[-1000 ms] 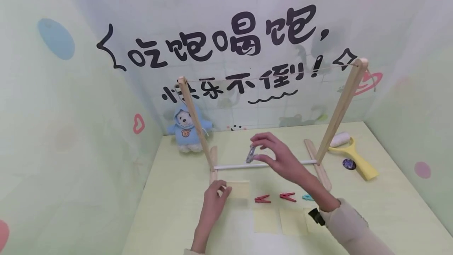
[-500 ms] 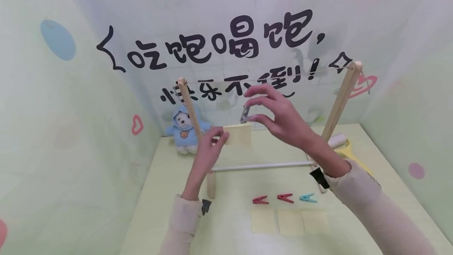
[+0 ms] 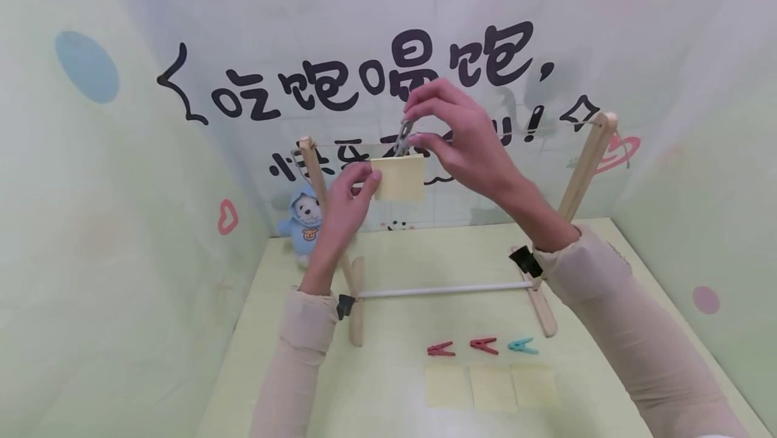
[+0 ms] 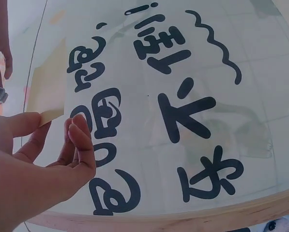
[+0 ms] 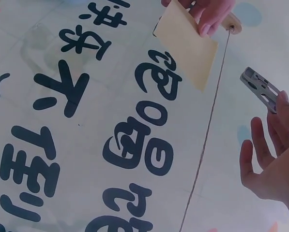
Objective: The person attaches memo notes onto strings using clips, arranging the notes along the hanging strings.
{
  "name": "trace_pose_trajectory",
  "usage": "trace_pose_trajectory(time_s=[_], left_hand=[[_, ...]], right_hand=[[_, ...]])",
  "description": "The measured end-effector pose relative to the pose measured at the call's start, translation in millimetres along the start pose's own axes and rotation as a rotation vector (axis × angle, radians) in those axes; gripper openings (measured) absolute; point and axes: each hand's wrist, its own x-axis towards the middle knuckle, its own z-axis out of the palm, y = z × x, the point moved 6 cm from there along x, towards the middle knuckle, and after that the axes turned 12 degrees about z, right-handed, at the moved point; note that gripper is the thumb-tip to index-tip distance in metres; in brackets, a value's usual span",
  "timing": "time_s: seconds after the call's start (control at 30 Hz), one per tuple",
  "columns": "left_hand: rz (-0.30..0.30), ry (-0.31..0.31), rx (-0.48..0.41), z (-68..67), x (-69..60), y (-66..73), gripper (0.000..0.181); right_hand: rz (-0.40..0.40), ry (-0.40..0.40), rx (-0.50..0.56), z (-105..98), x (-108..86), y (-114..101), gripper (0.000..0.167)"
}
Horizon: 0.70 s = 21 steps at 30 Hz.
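My left hand (image 3: 346,198) pinches a yellow note (image 3: 402,180) by its edge, thumb against fingertip, the remaining fingers loosely bent beside it. My right hand (image 3: 467,138) pinches a grey clip (image 5: 260,89) between thumb and fingers; the other fingertips stand off it, slightly spread. Both things are up in the air near the string (image 5: 205,131), which runs between the tops of the left post (image 3: 314,165) and the right post (image 3: 585,171). In the right wrist view, the note and clip are apart, with the string passing between them. Below, a white rod (image 3: 446,289) joins the feet of the posts. On the table (image 3: 376,384), two red pegs (image 3: 483,345) and a blue peg (image 3: 523,345) lie in a row just beyond three flat papers (image 3: 493,387). A blue-hooded toy (image 3: 305,222) sits behind my left arm.
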Motion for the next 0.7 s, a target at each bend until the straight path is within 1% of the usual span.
trace_pose_trajectory(time_s=[0.17, 0.23, 0.4, 0.5, 0.7], left_hand=[[-0.013, -0.006, 0.012, -2.1, 6.0, 1.2, 0.03], [-0.016, 0.002, 0.007, -3.1, 7.5, 2.2, 0.029], [-0.022, 0.045, -0.008, -6.6, 9.3, 3.3, 0.028], [-0.032, 0.06, -0.011, -8.7, 9.8, 1.9, 0.028], [-0.049, 0.056, -0.017, -10.1, 11.8, 0.2, 0.03]], right_hand=[[0.003, 0.019, -0.027, 3.1, 12.7, 5.9, 0.017], [0.007, 0.023, -0.045, 4.9, 16.0, 8.0, 0.016], [0.049, 0.024, -0.112, 10.4, 20.0, 13.5, 0.014], [0.07, 0.023, -0.149, 13.5, 21.0, 15.8, 0.013], [0.081, 0.022, -0.183, 20.0, 24.4, 20.9, 0.013]])
